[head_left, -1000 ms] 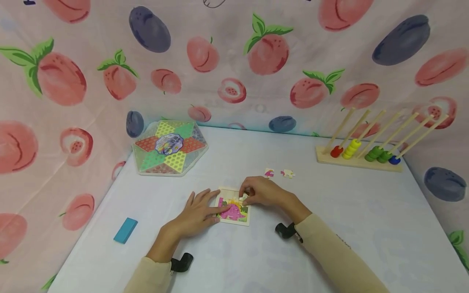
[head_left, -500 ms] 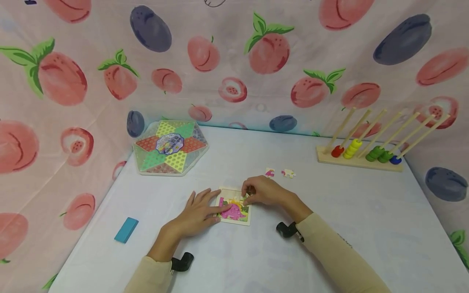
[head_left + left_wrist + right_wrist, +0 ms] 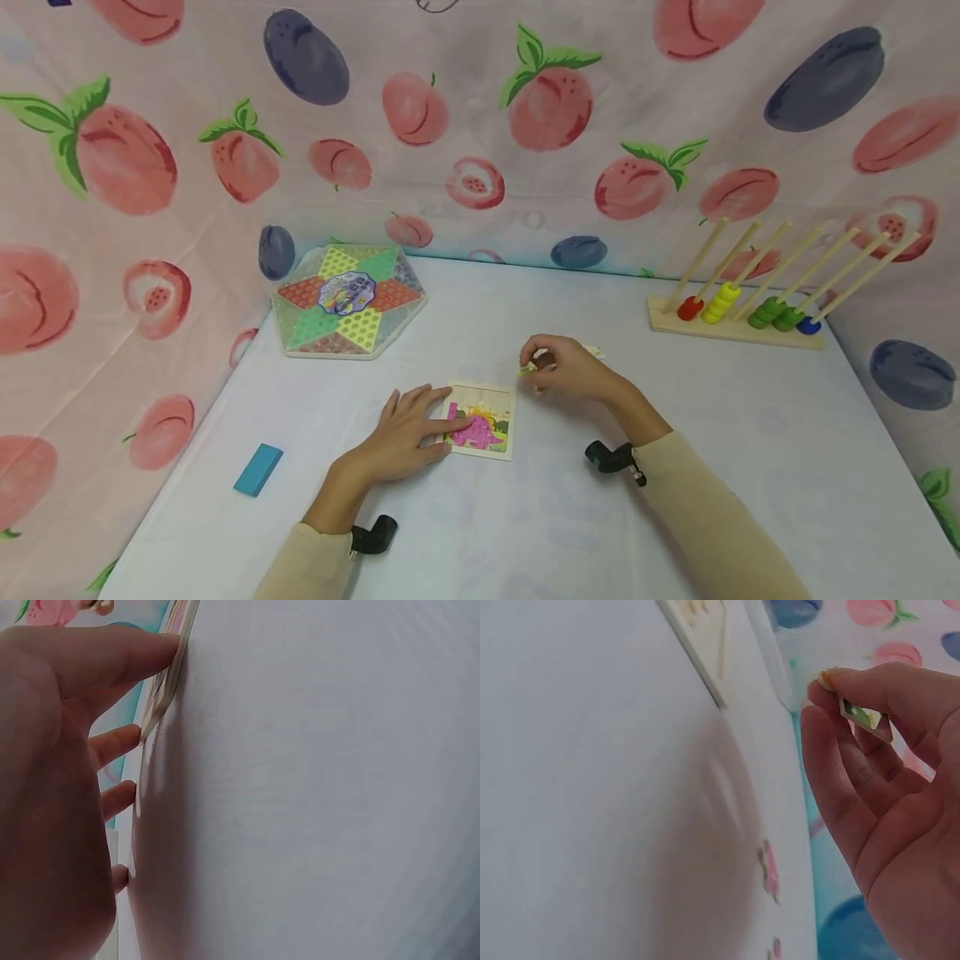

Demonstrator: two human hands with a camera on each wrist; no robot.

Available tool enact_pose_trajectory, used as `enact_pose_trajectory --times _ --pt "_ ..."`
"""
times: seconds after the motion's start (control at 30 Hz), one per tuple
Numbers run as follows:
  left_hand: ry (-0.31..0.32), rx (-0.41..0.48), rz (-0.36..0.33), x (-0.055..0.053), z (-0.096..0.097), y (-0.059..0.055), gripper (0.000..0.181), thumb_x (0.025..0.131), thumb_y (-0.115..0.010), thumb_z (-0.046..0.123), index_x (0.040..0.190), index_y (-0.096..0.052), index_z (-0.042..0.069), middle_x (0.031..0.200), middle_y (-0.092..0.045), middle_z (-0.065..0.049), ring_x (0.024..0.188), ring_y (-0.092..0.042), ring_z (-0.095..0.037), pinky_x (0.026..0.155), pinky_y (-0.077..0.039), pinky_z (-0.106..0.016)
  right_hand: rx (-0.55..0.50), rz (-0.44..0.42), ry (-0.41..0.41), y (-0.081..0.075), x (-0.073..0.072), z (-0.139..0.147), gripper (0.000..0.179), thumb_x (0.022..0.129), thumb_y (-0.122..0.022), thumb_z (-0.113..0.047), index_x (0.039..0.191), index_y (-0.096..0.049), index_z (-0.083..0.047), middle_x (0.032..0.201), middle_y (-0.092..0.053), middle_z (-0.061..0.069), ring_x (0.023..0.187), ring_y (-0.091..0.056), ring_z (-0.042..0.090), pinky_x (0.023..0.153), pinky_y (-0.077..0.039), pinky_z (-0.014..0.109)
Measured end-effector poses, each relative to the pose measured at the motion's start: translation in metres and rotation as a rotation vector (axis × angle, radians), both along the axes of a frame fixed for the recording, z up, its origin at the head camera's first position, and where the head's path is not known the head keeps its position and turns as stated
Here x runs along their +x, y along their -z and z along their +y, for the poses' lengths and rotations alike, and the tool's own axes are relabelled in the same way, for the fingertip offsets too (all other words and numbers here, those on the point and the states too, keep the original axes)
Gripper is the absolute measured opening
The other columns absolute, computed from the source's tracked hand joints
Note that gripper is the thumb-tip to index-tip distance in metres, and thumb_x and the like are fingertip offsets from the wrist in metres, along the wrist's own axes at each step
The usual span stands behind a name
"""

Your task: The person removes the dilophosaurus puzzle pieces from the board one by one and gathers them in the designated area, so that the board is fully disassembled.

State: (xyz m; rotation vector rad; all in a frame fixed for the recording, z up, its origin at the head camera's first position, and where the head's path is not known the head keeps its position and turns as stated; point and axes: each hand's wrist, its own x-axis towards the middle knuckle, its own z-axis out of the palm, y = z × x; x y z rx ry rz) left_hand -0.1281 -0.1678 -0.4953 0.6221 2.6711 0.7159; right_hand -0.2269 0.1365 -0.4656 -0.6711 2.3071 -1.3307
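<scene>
A small wooden jigsaw tray (image 3: 480, 455) with a pink dinosaur picture lies mid-table, its upper part showing bare wood. My left hand (image 3: 408, 437) rests at its left side, fingers spread and fairly straight, the index finger lying over the picture. In the left wrist view the thumb (image 3: 127, 652) touches the tray's edge. Right of the tray, my right hand (image 3: 566, 368) is raised above the table. Its thumb and fingertips pinch a puzzle piece (image 3: 861, 714) with green on it. Two loose puzzle pieces lie on the table, the nearer pink one (image 3: 771, 871) hidden behind the hand in the head view.
A hexagonal Chinese checkers board (image 3: 348, 300) lies at the back left. On the back right stands a wooden bead rack (image 3: 738, 332) with upright rods and coloured beads. A blue block (image 3: 258, 470) sits on the left of the white-covered table. Fruit-patterned cloth hangs behind.
My right hand has left the tray's upper right corner, moving right and away with the puzzle piece pinched. The tray's upper right part is uncovered. My left hand stays put.
</scene>
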Motion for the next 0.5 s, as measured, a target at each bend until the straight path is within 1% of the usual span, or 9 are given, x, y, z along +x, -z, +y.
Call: enact_pose_trajectory --times 0.1,0.17,0.23,0.33,0.43,0.5 --pt "0.003 0.005 0.003 0.0 0.0 0.0 0.044 0.098 -0.063 0.03 0.141 -0.06 0.038 0.168 -0.031 -0.007 0.158 -0.015 -0.039 0.123 0.002 -0.073 -0.025 0.022 0.044 -0.006 -0.002 0.015 0.021 0.091 -0.069 0.0 0.112 -0.065 0.0 0.112 -0.066 0.016 0.091 -0.066 0.022 0.071 -0.063 0.031" --pt "0.008 0.009 0.006 0.0 0.001 0.0 0.044 0.098 -0.063 0.03 0.141 -0.06 0.036 0.168 -0.031 -0.008 0.158 -0.015 -0.04 0.123 0.001 -0.073 -0.028 0.041 0.079 -0.01 -0.003 0.026 0.023 0.093 -0.068 -0.001 0.116 -0.066 0.001 0.115 -0.066 0.017 0.091 -0.065 0.024 0.071 -0.063 0.033" --pt "0.012 0.01 0.005 0.0 0.001 -0.001 0.044 0.098 -0.063 0.031 0.142 -0.06 0.036 0.168 -0.03 -0.008 0.158 -0.015 -0.04 0.122 0.001 -0.073 -0.025 0.056 0.12 -0.014 -0.004 0.037 0.025 0.094 -0.068 -0.003 0.119 -0.067 0.0 0.117 -0.066 0.016 0.092 -0.064 0.025 0.071 -0.064 0.033" --pt "0.012 0.015 0.004 0.0 0.002 -0.002 0.045 0.098 -0.063 0.031 0.142 -0.06 0.036 0.168 -0.03 -0.008 0.158 -0.015 -0.04 0.122 0.001 -0.073 -0.02 0.073 0.167 -0.02 -0.004 0.054 0.025 0.096 -0.068 -0.007 0.121 -0.067 -0.005 0.12 -0.066 0.018 0.096 -0.065 0.028 0.07 -0.063 0.033" --pt "0.009 0.02 0.005 0.0 0.002 -0.002 0.045 0.098 -0.063 0.03 0.143 -0.059 0.036 0.168 -0.03 -0.009 0.158 -0.014 -0.04 0.122 0.002 -0.073 -0.019 0.082 0.197 -0.022 -0.004 0.07 0.025 0.099 -0.064 -0.009 0.124 -0.066 -0.006 0.125 -0.063 0.022 0.101 -0.064 0.031 0.071 -0.063 0.029" --pt "0.01 0.022 0.008 0.0 0.002 -0.001 0.045 0.098 -0.062 0.03 0.143 -0.059 0.036 0.168 -0.031 -0.009 0.158 -0.014 -0.041 0.122 0.002 -0.073 -0.022 0.08 0.21 -0.022 -0.003 0.08 0.026 0.102 -0.059 -0.009 0.127 -0.063 -0.004 0.126 -0.062 0.024 0.102 -0.064 0.031 0.072 -0.062 0.028"
